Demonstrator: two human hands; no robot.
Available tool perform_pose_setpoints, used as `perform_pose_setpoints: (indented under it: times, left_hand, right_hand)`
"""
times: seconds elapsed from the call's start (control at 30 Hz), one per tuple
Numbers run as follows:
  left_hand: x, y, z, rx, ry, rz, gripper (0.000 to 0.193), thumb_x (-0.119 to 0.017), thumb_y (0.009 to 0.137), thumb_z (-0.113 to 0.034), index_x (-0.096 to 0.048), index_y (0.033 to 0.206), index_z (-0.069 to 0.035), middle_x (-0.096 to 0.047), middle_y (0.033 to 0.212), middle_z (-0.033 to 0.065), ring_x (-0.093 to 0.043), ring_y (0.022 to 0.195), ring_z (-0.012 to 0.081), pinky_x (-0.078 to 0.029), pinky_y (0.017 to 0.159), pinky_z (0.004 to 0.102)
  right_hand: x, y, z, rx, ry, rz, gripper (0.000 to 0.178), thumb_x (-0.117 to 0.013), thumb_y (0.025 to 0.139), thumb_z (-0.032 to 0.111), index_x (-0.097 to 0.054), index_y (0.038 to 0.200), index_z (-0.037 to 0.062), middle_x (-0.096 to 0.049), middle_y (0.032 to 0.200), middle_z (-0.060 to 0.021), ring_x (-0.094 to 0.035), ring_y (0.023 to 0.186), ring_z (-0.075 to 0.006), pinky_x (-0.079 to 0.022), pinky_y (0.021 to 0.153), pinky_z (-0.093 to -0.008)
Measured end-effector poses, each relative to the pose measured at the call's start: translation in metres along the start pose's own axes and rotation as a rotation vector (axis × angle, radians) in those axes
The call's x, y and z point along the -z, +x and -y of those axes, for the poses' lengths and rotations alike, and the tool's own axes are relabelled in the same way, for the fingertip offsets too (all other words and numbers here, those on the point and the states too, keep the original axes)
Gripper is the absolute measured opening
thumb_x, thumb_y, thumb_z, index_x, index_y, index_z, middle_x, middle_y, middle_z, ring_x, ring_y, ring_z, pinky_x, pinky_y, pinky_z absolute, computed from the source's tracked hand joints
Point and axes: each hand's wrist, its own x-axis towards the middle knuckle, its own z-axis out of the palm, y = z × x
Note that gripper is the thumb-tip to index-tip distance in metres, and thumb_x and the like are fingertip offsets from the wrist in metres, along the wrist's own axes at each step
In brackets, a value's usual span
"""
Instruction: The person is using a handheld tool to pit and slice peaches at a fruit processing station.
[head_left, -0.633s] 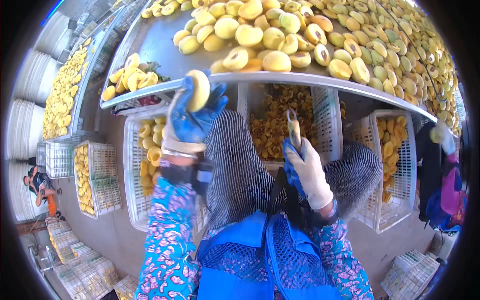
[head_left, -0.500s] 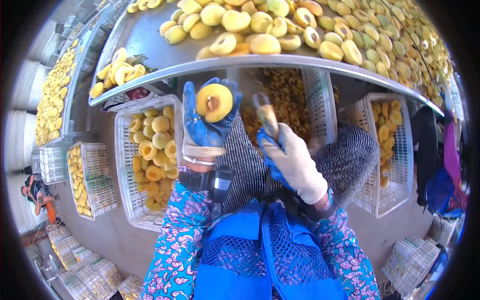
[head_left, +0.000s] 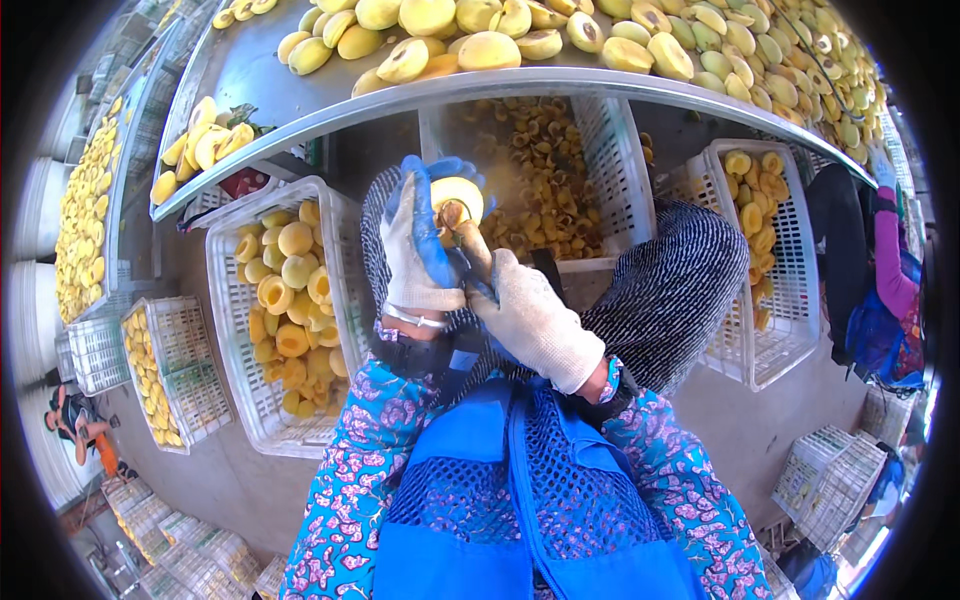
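Observation:
My left hand (head_left: 420,240), in a blue-and-white work glove, is closed around a halved yellow peach (head_left: 459,191) with its cut side turned toward my right hand. A brown pit area shows at the middle of the cut face. My right hand (head_left: 540,325), gloved the same way, grips the wooden handle of a pitting tool (head_left: 474,247). The tool's far end meets the middle of the peach; its metal tip is hidden there. Both hands are close together above my lap, near the steel table edge.
Ahead, a steel table (head_left: 300,100) bears many peach halves (head_left: 490,50). A white crate (head_left: 300,437) of hollowed halves stands at left, another (head_left: 612,160) with small brownish-yellow pieces under the table, a third (head_left: 790,270) at right. A co-worker's purple sleeve (head_left: 893,260) shows far right.
My right hand has moved left, bringing the tool from apart into contact with the peach's middle. My left hand has turned, tilting the cut face. The whole view has shifted slightly.

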Motion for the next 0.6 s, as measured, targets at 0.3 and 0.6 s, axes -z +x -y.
perform_pose_setpoints:
  times: [0.3, 0.6]
  left_hand:
    - [0.005, 0.003, 0.006, 0.177, 0.138, -0.027, 0.027, -0.063, 0.088, -0.024, -0.064, 0.089, 0.003, -0.066, 0.079, 0.0127, -0.065, 0.066, 0.0197, -0.054, 0.057, 0.0275]
    - [0.016, 0.021, 0.014, 0.294, 0.167, 0.069, 0.035, -0.051, 0.094, -0.032, -0.062, 0.094, 0.001, -0.066, 0.084, 0.0144, -0.067, 0.071, 0.0252, -0.057, 0.062, 0.0349]
  right_hand:
    - [0.013, -0.003, -0.009, -0.326, 0.870, 0.459, 0.011, -0.048, 0.095, 0.018, -0.048, 0.094, 0.0069, -0.040, 0.059, 0.0060, -0.036, 0.043, -0.0022, -0.029, 0.036, -0.0191]
    - [0.005, 0.009, -0.039, -0.312, 1.699, 0.897, 0.031, -0.045, 0.097, 0.023, -0.052, 0.104, -0.0062, -0.040, 0.055, 0.0040, -0.031, 0.033, -0.0044, -0.027, 0.031, -0.0189]
